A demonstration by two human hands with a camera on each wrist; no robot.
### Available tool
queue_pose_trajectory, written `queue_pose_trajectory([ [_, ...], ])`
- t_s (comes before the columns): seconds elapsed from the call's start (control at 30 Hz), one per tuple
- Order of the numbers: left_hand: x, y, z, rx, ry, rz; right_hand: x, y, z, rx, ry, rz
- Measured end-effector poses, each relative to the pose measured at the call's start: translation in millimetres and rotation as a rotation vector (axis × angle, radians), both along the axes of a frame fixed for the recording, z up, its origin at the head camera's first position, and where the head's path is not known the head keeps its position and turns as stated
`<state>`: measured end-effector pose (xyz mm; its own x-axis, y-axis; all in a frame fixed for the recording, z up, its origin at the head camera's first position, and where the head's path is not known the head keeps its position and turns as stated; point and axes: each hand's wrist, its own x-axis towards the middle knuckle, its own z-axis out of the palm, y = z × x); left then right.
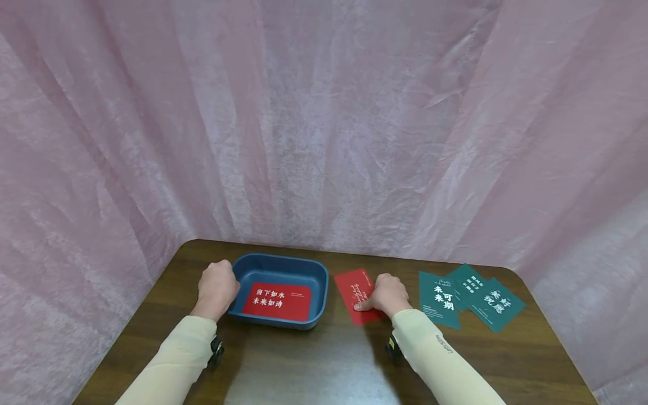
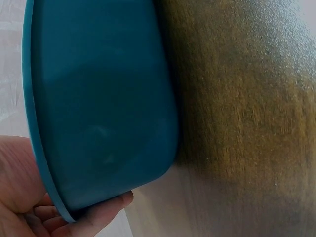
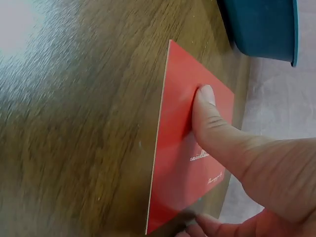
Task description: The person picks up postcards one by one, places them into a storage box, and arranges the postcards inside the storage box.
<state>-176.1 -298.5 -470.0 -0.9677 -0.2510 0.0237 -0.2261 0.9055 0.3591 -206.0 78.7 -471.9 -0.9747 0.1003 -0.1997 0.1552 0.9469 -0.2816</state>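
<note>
A blue plastic tray stands left of the middle of the table, with a red card printed in white characters lying flat inside. My left hand grips the tray's left end; the left wrist view shows fingers curled around the tray's outer wall. Right of the tray is another red card with white script. My right hand holds this card at its right side. In the right wrist view its thumb lies across the card's face, and fingertips show beside the card's edge, partly hidden.
Three green cards with white lettering lie to the right: one nearest the right hand, one partly covered, one overlapping it. The wooden table ends at a pink curtain behind and at both sides.
</note>
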Motion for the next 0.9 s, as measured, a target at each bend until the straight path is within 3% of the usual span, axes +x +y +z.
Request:
queue_pose_trajectory([
  [0.2, -1.4, -2.7, -2.4, -0.019, 0.051, -0.010, -3.7, 4.6, -2.9, 0.013, -0.050, 0.021],
  [0.53, -1.8, -2.0, -3.1, -0.022, 0.036, -0.005, -2.8, 6.2, -1.3, -0.051, -0.097, 0.038],
  [0.9, -1.4, -1.4, -2.1, -0.020, 0.032, -0.008, -3.2, 3.9, -5.4, 0.000, -0.080, 0.039],
])
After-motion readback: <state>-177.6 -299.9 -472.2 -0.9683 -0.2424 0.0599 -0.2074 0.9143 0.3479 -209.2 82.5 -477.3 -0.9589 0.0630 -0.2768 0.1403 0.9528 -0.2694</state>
